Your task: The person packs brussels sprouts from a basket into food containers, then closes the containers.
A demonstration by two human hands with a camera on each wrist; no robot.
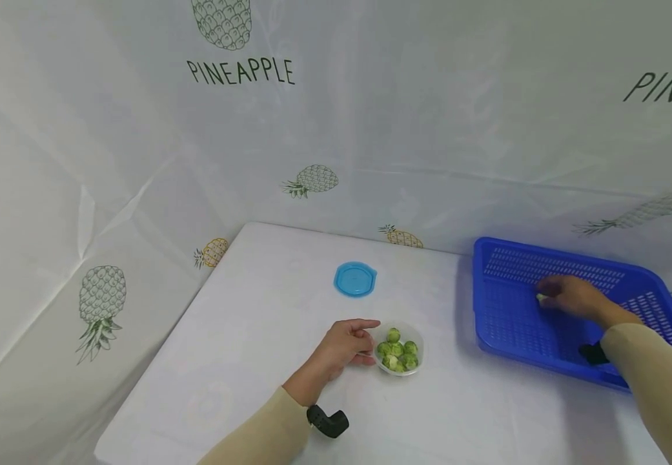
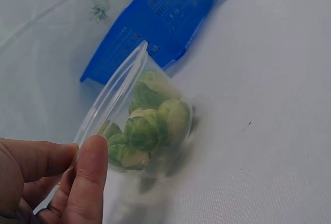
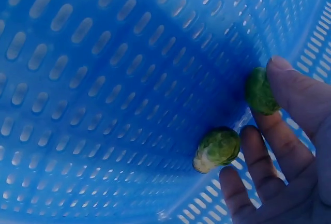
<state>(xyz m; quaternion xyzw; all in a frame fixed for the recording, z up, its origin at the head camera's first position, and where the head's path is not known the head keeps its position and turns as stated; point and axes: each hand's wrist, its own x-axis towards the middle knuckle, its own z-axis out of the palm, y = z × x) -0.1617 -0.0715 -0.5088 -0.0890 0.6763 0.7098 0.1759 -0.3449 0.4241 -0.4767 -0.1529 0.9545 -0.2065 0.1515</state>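
A round clear plastic tub [image 1: 419,342] of green Brussels sprouts [image 1: 395,349] stands on the white-covered table. My left hand [image 1: 341,347] is at the tub's left side; in the left wrist view its thumb and fingers pinch the rim. Inside the blue basket [image 1: 495,320] on the right is my right hand [image 1: 576,299]. The right wrist view has one Brussels sprout [image 3: 261,93] held between its thumb and a finger. Another sprout [image 3: 217,149] lies against the basket beside the other fingertips.
A light-blue lid [image 1: 356,279] lies flat on the table behind the tub. White sheeting [image 1: 370,116] printed with pineapples hangs along the table's back and left. The basket's slotted walls rise around my right hand.
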